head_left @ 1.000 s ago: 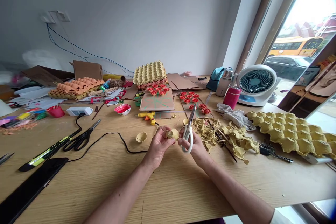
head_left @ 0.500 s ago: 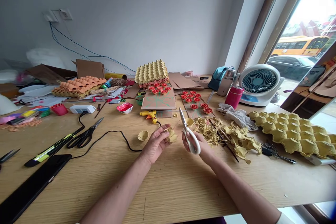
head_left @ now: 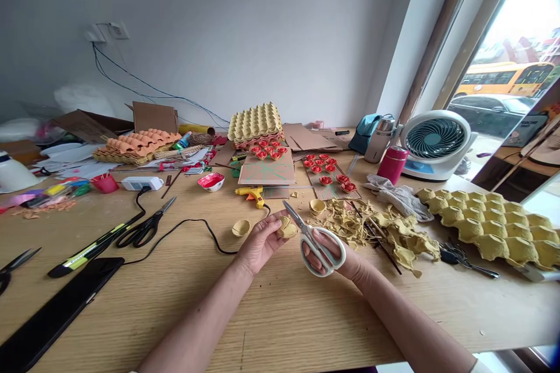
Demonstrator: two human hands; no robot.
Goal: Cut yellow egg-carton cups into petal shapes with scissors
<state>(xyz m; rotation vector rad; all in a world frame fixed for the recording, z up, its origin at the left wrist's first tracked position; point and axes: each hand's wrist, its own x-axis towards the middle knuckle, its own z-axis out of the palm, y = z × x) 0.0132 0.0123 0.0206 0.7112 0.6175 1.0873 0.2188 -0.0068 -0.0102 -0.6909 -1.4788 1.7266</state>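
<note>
Between the thumb and fingers of my left hand (head_left: 261,240) is a yellow egg-carton cup (head_left: 287,228) cut into petals. My right hand (head_left: 330,250) has its fingers through the handles of white-handled scissors (head_left: 322,252). Their blades (head_left: 294,214) point up and left, close to the cut cup; they look closed together. One loose egg-carton cup (head_left: 240,228) lies left of my left hand, and a second cup (head_left: 317,206) sits just beyond the scissors. Pulp scraps (head_left: 350,221) are heaped to the right of my right hand.
A yellow glue gun (head_left: 252,194) lies ahead, its cord running left. Red paper flowers (head_left: 326,169) rest on cardboard behind. At right are an egg tray (head_left: 490,221), a fan (head_left: 437,143) and a red can (head_left: 392,164). Black scissors (head_left: 146,224) and a utility knife (head_left: 87,250) lie left.
The scissors have turned in my right hand, their blades now tilting left toward the cut cup and both handle loops facing me. My left hand keeps its hold on the cup.
</note>
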